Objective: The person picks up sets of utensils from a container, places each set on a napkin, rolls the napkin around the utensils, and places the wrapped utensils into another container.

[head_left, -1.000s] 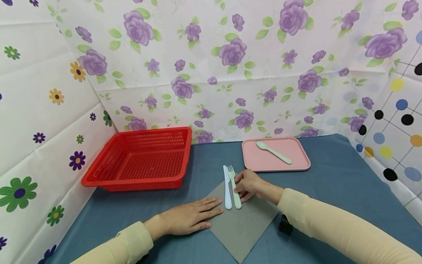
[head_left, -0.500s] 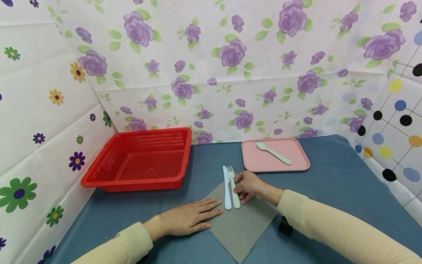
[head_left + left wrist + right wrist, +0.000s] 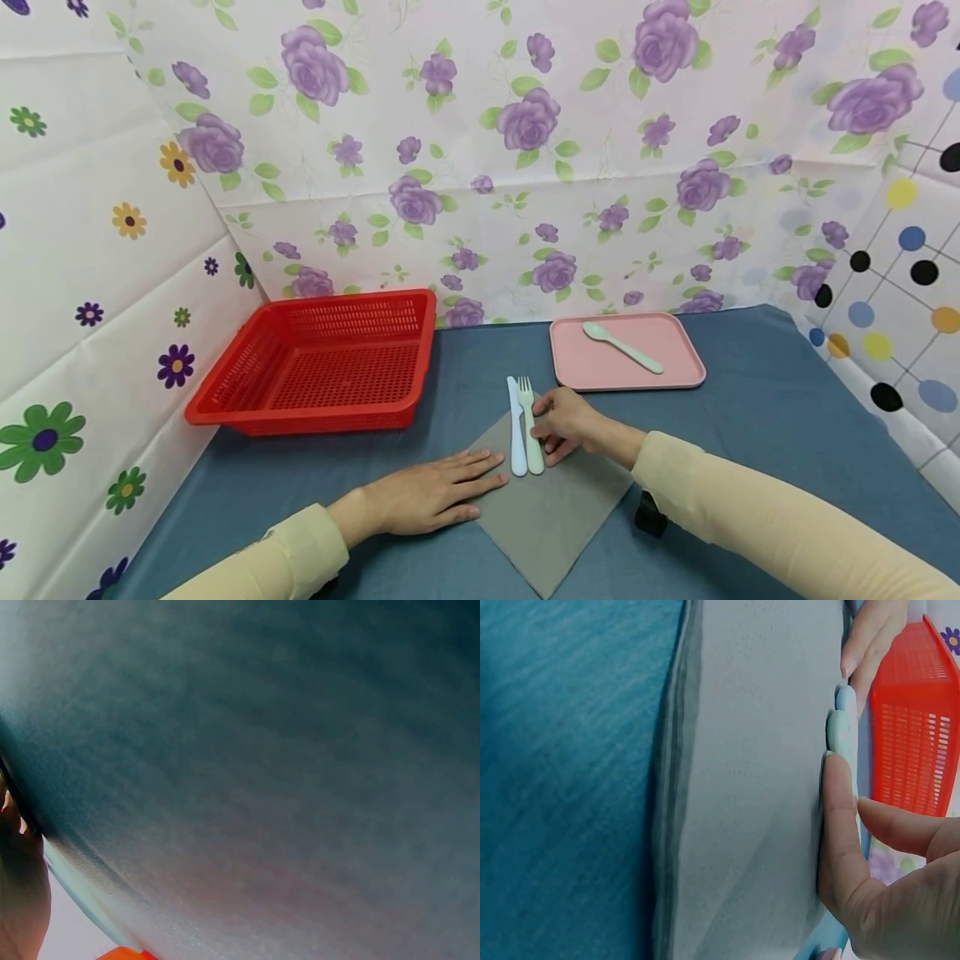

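A folded grey napkin point(image 3: 551, 525) lies on the blue cloth, one corner towards me. On its upper part a pale blue knife point(image 3: 517, 442) and a pale green fork point(image 3: 535, 460) lie side by side, tines and blade pointing away. My right hand point(image 3: 568, 421) holds the fork's handle from the right between thumb and fingers; the right wrist view shows the fork's handle end point(image 3: 838, 733) beyond the fingers. Spread flat, my left hand point(image 3: 435, 497) rests at the napkin's left corner, fingertips close to the knife. The left wrist view is mostly blurred cloth.
A red plastic basket point(image 3: 408, 414) stands at the back left. At the back right is a pink tray point(image 3: 577, 367) bearing a pale green spoon point(image 3: 624, 347). Flower-patterned sheets point(image 3: 480, 225) form walls behind and on the left, a dotted one point(image 3: 892, 308) on the right.
The fork's handle end has shifted slightly left, closer to the knife, with my right hand at it. My left hand, the knife and the napkin look unmoved.
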`<state>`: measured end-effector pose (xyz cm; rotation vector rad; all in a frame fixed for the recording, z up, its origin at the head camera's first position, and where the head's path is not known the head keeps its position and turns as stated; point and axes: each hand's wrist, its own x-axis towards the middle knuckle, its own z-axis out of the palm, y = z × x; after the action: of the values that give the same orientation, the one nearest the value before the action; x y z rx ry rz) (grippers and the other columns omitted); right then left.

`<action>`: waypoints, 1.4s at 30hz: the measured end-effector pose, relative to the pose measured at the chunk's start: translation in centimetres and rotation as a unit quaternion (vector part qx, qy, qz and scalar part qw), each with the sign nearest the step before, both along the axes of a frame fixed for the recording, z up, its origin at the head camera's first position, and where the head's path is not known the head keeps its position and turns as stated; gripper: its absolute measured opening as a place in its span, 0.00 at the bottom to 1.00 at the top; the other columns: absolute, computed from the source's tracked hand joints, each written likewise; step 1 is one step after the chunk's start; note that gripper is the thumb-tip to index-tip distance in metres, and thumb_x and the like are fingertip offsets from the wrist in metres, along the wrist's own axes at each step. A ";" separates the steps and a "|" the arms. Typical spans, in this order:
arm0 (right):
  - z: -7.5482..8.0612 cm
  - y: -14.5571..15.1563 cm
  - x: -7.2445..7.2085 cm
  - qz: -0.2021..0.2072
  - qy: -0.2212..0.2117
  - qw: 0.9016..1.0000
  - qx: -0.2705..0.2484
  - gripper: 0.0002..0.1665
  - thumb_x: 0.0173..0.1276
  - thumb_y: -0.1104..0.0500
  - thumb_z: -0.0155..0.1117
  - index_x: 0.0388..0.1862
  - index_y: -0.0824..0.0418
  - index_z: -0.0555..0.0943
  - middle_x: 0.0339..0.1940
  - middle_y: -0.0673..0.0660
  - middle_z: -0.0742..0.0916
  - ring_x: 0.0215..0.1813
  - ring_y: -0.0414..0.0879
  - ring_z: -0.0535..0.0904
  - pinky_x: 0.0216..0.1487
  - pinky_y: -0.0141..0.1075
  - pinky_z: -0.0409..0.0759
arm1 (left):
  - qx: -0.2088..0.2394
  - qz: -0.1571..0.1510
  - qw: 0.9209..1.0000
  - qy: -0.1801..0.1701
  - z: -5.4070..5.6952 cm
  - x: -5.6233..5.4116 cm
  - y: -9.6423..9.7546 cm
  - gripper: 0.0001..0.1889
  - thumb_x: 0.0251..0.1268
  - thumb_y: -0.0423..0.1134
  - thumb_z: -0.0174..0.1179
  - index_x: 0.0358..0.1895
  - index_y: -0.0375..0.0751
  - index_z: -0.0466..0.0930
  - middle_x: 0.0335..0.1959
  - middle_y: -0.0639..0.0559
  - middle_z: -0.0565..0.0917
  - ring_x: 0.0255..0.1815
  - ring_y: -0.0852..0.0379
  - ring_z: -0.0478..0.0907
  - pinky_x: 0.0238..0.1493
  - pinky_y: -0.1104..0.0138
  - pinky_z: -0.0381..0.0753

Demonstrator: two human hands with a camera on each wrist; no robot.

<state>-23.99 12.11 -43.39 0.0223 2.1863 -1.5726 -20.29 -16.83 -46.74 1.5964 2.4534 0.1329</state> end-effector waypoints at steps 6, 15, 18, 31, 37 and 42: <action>0.0 0.0 0.0 0.000 -0.005 1.000 0.000 0.18 0.72 0.73 0.64 0.58 0.72 0.74 0.27 0.66 0.82 0.20 0.48 0.77 0.25 0.43 0.88 | 0.002 0.000 1.000 0.000 0.0 0.1 0.0 0.31 0.87 0.58 0.36 0.86 0.61 0.46 0.87 0.58 0.47 0.86 0.56 0.44 0.81 0.54 0.56; -0.1 0.1 -0.1 -0.004 -0.008 1.000 -0.002 0.18 0.71 0.73 0.65 0.57 0.72 0.74 0.26 0.65 0.82 0.20 0.48 0.77 0.25 0.43 0.88 | 0.002 0.000 1.000 0.000 0.0 0.0 0.1 0.31 0.87 0.58 0.36 0.86 0.60 0.46 0.87 0.58 0.46 0.86 0.56 0.44 0.81 0.54 0.56; 0.0 0.0 0.0 -0.004 -0.004 1.000 -0.003 0.18 0.71 0.74 0.64 0.57 0.73 0.74 0.25 0.65 0.81 0.19 0.47 0.77 0.25 0.43 0.88 | 0.002 -0.001 1.000 0.002 0.0 0.1 0.1 0.31 0.87 0.58 0.36 0.86 0.60 0.46 0.87 0.57 0.47 0.86 0.56 0.44 0.81 0.54 0.56; 0.0 0.0 0.0 -0.004 0.000 1.000 -0.003 0.18 0.69 0.75 0.65 0.56 0.73 0.74 0.24 0.66 0.81 0.20 0.48 0.77 0.26 0.44 0.88 | 0.003 -0.002 1.000 0.003 -0.1 0.0 0.0 0.31 0.87 0.58 0.36 0.86 0.61 0.45 0.87 0.58 0.46 0.86 0.56 0.43 0.81 0.54 0.56; 0.0 0.5 -0.3 0.005 -0.007 1.000 -0.014 0.19 0.70 0.73 0.65 0.58 0.74 0.74 0.26 0.66 0.82 0.21 0.48 0.78 0.27 0.45 0.88 | 0.002 0.001 1.000 -0.002 -0.1 0.0 0.1 0.31 0.87 0.58 0.36 0.86 0.61 0.45 0.87 0.58 0.46 0.86 0.57 0.43 0.81 0.54 0.55; 0.3 1.2 -0.7 0.014 -0.014 1.000 -0.012 0.20 0.72 0.71 0.65 0.60 0.73 0.75 0.27 0.65 0.83 0.22 0.49 0.78 0.26 0.45 0.88 | 0.004 0.001 1.000 -0.002 0.0 0.0 0.0 0.31 0.87 0.58 0.36 0.86 0.61 0.45 0.87 0.58 0.46 0.86 0.56 0.43 0.81 0.53 0.56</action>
<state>-24.69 13.30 -43.12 0.0053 2.1368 -1.5741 -20.27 -16.85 -46.74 1.5965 2.4535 0.1479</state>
